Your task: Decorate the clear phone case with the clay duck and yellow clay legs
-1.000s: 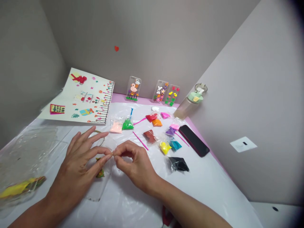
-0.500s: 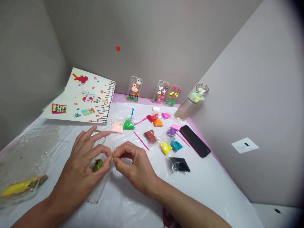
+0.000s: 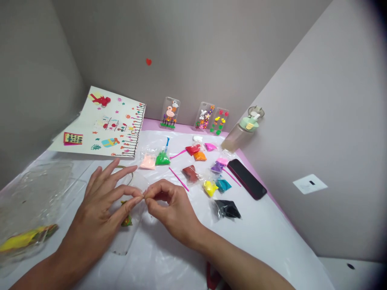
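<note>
My left hand (image 3: 102, 205) pinches with thumb and index finger, its other fingers spread. My right hand (image 3: 169, 209) pinches too, and the fingertips of both hands meet. Whatever sits between them is too small to make out. Beneath my left hand lies a clear phone case (image 3: 122, 241), partly covered by the hand. On the case is a small green and yellow clay figure (image 3: 127, 220), half hidden by my left thumb. Beyond my hands are bags of coloured clay, among them a green one (image 3: 162, 158), a peach one (image 3: 148, 162) and a brown one (image 3: 190, 173).
A black phone (image 3: 247, 179) and a bottle (image 3: 240, 133) stand on the right. Black clay (image 3: 227, 209) lies near my right forearm. Pink sticks (image 3: 179, 179) lie among the bags. Decorated cases (image 3: 170, 113) lean on the wall. A plastic tray (image 3: 36, 197) and a drawn sheet (image 3: 105, 121) occupy the left.
My left thumb and index finger have straightened slightly, and more of the clay figure shows below the thumb. Both hands stay together at the fingertips. The whole view has shifted a little.
</note>
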Tool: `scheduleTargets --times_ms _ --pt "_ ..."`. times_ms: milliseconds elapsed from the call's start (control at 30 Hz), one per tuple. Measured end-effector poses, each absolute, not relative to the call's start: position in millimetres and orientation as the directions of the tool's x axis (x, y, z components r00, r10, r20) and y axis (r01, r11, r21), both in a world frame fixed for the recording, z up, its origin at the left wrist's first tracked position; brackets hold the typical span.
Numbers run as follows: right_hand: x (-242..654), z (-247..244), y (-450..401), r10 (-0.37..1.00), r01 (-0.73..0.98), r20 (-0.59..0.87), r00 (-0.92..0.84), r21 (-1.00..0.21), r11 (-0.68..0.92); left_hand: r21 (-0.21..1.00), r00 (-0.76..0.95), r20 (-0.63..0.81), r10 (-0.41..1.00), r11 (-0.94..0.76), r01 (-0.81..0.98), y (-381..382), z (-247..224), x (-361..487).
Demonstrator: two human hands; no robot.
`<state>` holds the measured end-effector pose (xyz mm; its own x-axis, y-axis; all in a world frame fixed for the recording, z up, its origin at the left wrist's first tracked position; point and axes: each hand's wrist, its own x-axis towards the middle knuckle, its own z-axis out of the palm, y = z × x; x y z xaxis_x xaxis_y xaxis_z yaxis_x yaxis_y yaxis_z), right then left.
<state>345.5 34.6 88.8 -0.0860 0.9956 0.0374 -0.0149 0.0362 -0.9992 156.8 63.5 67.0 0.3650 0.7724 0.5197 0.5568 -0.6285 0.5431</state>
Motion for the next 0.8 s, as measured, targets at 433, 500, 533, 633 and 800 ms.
scheduleTargets --times_ms 433,500,533,633,800 --pt "342 91 30 0.972 0.23 0.219 -0.09 -0.945 0.234 0.487 0.408 0.527 0.746 -0.658 0.574 59 72 161" --pt "342 92 30 0.972 0.212 0.21 -0.1 -0.95 0.227 0.49 0.411 0.528 0.743 -0.662 0.567 58 74 162" --pt "342 92 30 0.974 0.194 0.202 -0.103 -0.956 0.219 0.5 0.408 0.526 0.746 -0.659 0.562 58 75 163" --pt "342 92 31 0.981 0.118 0.165 -0.102 -0.977 0.177 0.532 0.384 0.522 0.762 -0.643 0.552 58 76 163" --pt "342 90 32 0.994 -0.051 0.028 -0.109 -0.998 0.022 0.561 0.36 0.496 0.79 -0.608 0.561 59 74 161"
